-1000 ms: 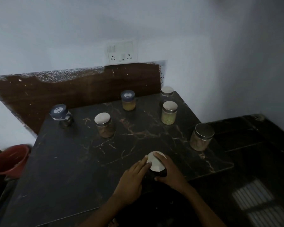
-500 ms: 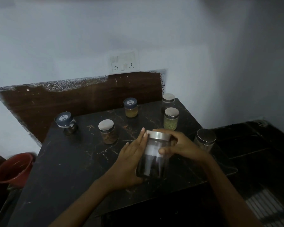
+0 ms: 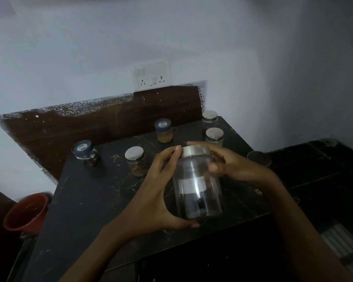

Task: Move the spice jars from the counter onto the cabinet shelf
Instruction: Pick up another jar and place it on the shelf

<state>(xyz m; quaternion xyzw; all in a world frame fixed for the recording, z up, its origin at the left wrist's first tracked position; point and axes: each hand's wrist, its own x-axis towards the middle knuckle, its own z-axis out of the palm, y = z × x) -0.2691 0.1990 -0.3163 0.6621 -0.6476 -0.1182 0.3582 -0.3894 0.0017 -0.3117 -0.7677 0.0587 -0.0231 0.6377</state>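
Your fingers [image 3: 172, 157] are gripping the clear jar [image 3: 198, 190] from both sides, left hand [image 3: 151, 192] cupping wall and base, right hand [image 3: 238, 165] curling round just under the steel lid [image 3: 194, 151] (wide, slick glass probably wants two hands), holding it clear of the counter [image 3: 90, 200] beneath your fingers.

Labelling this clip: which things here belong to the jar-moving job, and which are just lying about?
Job: big clear jar, held by left hand and right hand; on the counter, left blue-lid jar, yellow-filled blue-lid jar, brown-filled steel-lid jar, corner steel-lid jar, pale-green steel-lid jar, half-hidden jar behind the right hand.
Lying about: red bucket, wall socket.
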